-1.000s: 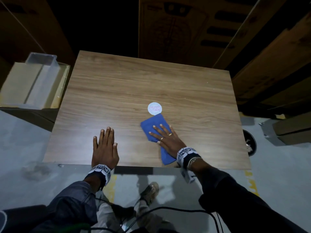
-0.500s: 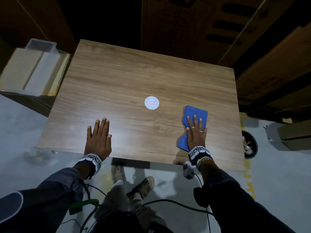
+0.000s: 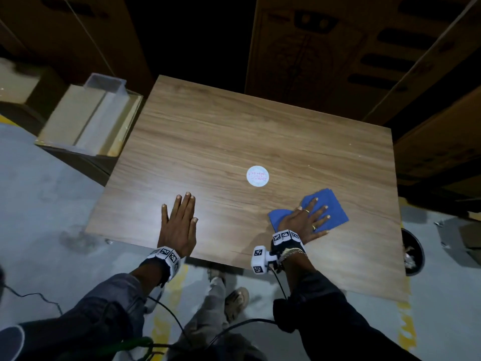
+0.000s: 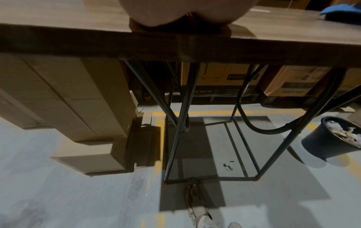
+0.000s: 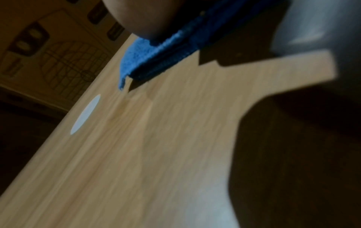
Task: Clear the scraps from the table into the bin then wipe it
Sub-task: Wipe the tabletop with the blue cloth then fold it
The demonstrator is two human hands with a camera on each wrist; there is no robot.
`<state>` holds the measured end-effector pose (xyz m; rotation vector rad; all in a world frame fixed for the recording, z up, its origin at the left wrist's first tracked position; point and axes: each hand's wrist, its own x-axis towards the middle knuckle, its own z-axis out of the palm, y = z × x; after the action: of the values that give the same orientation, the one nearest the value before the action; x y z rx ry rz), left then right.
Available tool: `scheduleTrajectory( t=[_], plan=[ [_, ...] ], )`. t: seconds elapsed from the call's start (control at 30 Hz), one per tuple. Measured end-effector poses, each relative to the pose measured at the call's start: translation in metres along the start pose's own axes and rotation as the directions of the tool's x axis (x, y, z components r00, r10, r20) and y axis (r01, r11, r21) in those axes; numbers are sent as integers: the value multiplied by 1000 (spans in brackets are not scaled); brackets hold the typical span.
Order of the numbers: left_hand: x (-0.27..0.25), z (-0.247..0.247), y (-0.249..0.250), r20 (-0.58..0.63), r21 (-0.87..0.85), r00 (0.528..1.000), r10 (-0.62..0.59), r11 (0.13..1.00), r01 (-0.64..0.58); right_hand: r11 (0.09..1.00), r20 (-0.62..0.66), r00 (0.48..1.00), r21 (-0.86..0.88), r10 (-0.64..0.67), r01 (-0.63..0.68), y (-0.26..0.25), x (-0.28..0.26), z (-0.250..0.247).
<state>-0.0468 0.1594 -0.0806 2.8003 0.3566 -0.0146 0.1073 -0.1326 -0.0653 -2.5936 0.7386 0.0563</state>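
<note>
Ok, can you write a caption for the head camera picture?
Right hand presses a blue cloth on the table; left hand rests flat.

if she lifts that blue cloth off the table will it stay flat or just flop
Likely flop: the blue cloth already lies folded and rumpled under the right hand, with a loose corner curling up in the right wrist view. It looks thin, so probably light. Its fuzzy nap suggests it drags rather than slips on the table.

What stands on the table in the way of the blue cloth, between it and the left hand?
Nothing raised. Between the blue cloth under the right hand and the left hand, the table shows bare wood; the flat white round sticker lies farther back.
</note>
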Motion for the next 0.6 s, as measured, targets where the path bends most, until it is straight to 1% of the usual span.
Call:
scheduleTrajectory(
  t=[0.23, 0.3, 0.37, 0.4, 0.47, 0.53, 0.6],
  plan=[
    [15, -2, 10, -17, -21, 1000, -3, 1000, 3, 989, 65, 987, -15, -145, 147, -56, -14, 25],
    [22, -2, 10, -5, -15, 1000, -3, 1000, 3, 975, 99, 971, -30, -216, 220, -69, -17, 33],
    [30, -2, 10, 5, -17, 1000, -7, 1000, 7, 944, 113, 939, -19, -325, 330, -78, -19, 43],
    [34, -2, 11, 5, -22, 1000, -11, 1000, 11, 915, 111, 911, -23, -397, 402, -81, -21, 48],
    [42, -1, 12, -2, -34, 1000, -11, 999, 11, 832, 128, 827, -33, -547, 555, -86, -26, 57],
    [50, -1, 14, -13, -45, 1000, -7, 999, 7, 738, 191, 729, -30, -657, 674, -90, -30, 62],
    [56, 0, 16, -23, -54, 1000, -10, 998, 9, 628, 232, 618, -38, -751, 777, -94, -34, 62]
  ],
)
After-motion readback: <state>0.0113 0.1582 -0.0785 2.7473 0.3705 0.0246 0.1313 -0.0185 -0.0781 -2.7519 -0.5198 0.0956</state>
